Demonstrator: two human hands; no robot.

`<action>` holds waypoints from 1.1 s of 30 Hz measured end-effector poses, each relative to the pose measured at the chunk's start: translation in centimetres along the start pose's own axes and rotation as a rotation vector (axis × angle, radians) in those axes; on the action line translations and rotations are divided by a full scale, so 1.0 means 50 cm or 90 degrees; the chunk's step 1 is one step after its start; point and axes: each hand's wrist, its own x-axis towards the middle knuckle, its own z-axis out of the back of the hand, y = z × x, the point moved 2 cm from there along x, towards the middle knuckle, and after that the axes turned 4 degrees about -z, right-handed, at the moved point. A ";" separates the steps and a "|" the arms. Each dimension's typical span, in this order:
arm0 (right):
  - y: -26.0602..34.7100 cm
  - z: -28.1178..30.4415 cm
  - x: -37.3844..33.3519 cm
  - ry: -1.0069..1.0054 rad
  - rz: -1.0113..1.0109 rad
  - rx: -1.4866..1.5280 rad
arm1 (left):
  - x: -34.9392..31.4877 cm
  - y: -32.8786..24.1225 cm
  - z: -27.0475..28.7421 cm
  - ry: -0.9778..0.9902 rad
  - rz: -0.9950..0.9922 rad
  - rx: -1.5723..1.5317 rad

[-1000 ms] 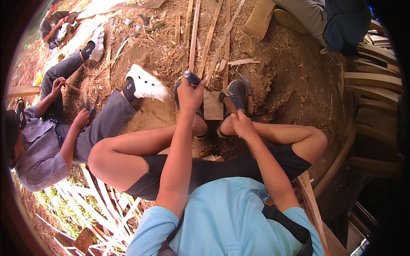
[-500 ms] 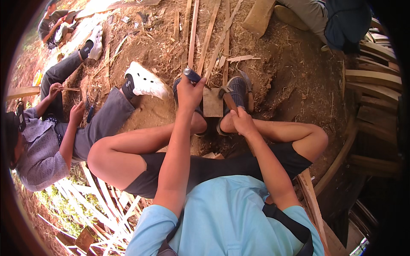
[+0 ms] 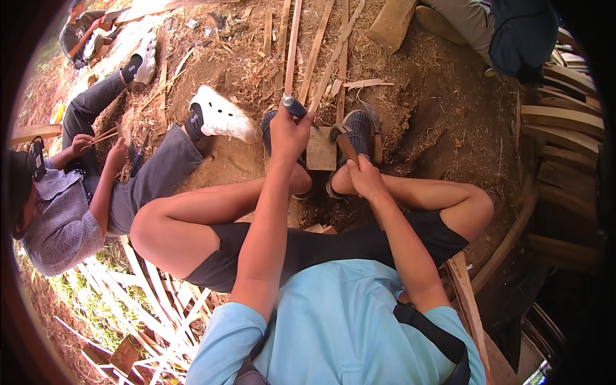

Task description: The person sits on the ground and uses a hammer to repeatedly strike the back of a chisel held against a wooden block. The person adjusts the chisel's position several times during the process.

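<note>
My left hand is closed around a dark tool handle with a silver cap; the tool's working end is hidden behind the fist. In my right hand is a hammer, gripped by its wooden handle. Its metal head sits just over the right edge of a squared wooden block on the ground between my feet; whether they touch I cannot tell. Beside my right shoe lies a curved-bladed tool with a wooden handle.
Long wooden strips run away past my feet. At the left, a seated co-worker holds thin sticks; that person's white clog is near my left foot. Curved wooden pieces are stacked at the right. A wood chunk stands ahead.
The view has shifted slightly. My hands keep their grips on the capped tool and the hammer, with hardly any movement. The co-worker's sticks have changed tilt.
</note>
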 end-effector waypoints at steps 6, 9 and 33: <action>-0.003 -0.001 0.002 -0.004 0.005 -0.001 | -0.003 -0.003 -0.001 0.001 0.001 0.007; 0.002 0.000 -0.002 -0.002 -0.005 0.000 | -0.003 -0.001 -0.002 0.002 -0.002 0.007; 0.215 0.265 -0.303 -0.084 0.651 0.171 | 0.004 -0.030 -0.038 0.079 -0.099 0.076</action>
